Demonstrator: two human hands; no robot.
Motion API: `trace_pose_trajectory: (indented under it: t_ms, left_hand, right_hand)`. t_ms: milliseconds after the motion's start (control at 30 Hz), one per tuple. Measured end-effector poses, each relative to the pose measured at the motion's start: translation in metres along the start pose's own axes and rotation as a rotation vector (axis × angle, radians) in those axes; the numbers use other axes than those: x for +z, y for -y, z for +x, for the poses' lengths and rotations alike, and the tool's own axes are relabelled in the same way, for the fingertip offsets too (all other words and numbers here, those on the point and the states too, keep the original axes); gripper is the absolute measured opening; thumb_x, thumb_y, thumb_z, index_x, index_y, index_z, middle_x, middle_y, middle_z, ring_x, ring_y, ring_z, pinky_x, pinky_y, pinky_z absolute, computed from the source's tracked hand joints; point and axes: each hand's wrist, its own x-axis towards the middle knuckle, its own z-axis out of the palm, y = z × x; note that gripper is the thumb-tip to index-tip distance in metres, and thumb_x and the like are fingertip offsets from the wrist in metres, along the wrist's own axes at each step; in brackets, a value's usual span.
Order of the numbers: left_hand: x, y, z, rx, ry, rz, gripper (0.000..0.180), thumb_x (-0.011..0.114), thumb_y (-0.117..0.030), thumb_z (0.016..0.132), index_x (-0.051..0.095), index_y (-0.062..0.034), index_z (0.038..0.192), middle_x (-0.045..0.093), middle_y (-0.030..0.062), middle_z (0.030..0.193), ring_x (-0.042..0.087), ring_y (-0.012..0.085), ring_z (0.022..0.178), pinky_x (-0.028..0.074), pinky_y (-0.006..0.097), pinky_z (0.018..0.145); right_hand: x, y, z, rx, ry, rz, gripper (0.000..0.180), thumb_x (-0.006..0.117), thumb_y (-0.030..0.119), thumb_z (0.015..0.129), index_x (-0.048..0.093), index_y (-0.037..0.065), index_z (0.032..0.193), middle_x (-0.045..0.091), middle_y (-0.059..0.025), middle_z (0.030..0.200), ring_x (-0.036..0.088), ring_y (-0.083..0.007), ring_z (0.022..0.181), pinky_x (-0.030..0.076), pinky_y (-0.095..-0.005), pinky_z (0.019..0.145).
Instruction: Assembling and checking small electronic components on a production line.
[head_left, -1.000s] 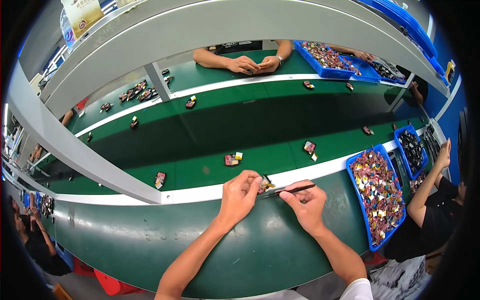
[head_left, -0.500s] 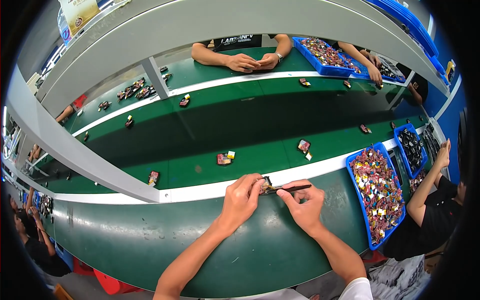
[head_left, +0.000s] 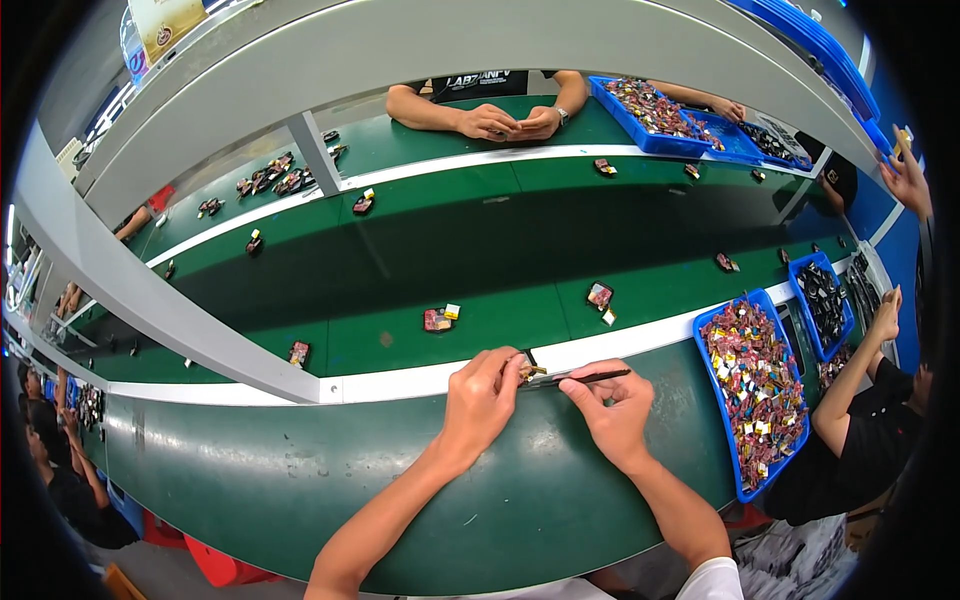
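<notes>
Now | small gold-and-dark part (head_left: 527,368) | left hand (head_left: 482,400) pinching | black tweezers (head_left: 585,377) touching

Green conveyor belt (head_left: 480,250) between two green work ledges, edged by white strips.
Small dark component clusters (head_left: 438,319) lie scattered along the belt; a blue plastic tray (head_left: 722,455) of mixed small parts rests on the near ledge (head_left: 300,480), right side.

Single head-worn fisheye view, looking steeply down and forward from close above the green surface (head_left: 300,480). Faces across the conveyor belt (head_left: 520,250) toward the far side of the line. Straight edges bent near the rim; no second view.
</notes>
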Motion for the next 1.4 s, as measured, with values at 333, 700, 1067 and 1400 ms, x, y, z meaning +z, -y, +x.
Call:
trace_pose_trajectory:
  t_ms: [333, 700, 1067, 1400]
  left_hand:
    - [0.001, -0.003, -0.002, 0.163, 0.062, 0.140, 0.009, 0.071, -0.001, 0.089, 0.071, 0.0030, 0.097, 0.069, 0.0127, 0.077, 0.064, 0.0202, 0.055, 0.050, 0.030, 0.049]
    - [0.003, -0.004, 0.000, 0.202, 0.090, 0.055, 0.010, 0.071, 0.001, 0.089, 0.071, 0.0038, 0.098, 0.069, 0.0129, 0.078, 0.066, 0.0216, 0.059, 0.051, 0.031, 0.050]
    - [0.006, -0.007, 0.002, 0.212, 0.097, 0.036, 0.011, 0.070, 0.003, 0.088, 0.071, 0.0047, 0.098, 0.069, 0.0129, 0.078, 0.068, 0.0214, 0.061, 0.053, 0.030, 0.051]
    - [0.006, -0.009, 0.004, 0.194, 0.114, 0.026, 0.008, 0.069, 0.004, 0.088, 0.072, 0.0048, 0.095, 0.069, 0.0132, 0.078, 0.069, 0.0218, 0.061, 0.054, 0.030, 0.052]
  right_hand:
    - [0.004, -0.005, 0.001, -0.141, -0.023, -0.256, 0.013, 0.082, 0.000, 0.081, 0.073, 0.000, 0.090, 0.059, 0.0049, 0.059, 0.033, 0.0015, 0.045, 0.023, -0.0190, 0.044]
    - [-0.004, 0.013, 0.014, 0.358, 0.046, 0.144, 0.011, 0.072, -0.009, 0.087, 0.065, -0.008, 0.096, 0.073, -0.0140, 0.090, 0.073, -0.0180, 0.084, 0.059, -0.0255, 0.076]
    - [-0.011, 0.016, 0.016, 0.424, 0.084, 0.155, 0.010, 0.072, -0.002, 0.089, 0.066, -0.005, 0.096, 0.074, -0.0138, 0.087, 0.073, -0.0151, 0.079, 0.052, -0.0207, 0.060]
    - [-0.014, 0.016, 0.017, 0.444, 0.096, 0.100, 0.009, 0.073, 0.000, 0.089, 0.066, -0.003, 0.094, 0.075, -0.0131, 0.085, 0.073, -0.0131, 0.076, 0.047, -0.0185, 0.053]
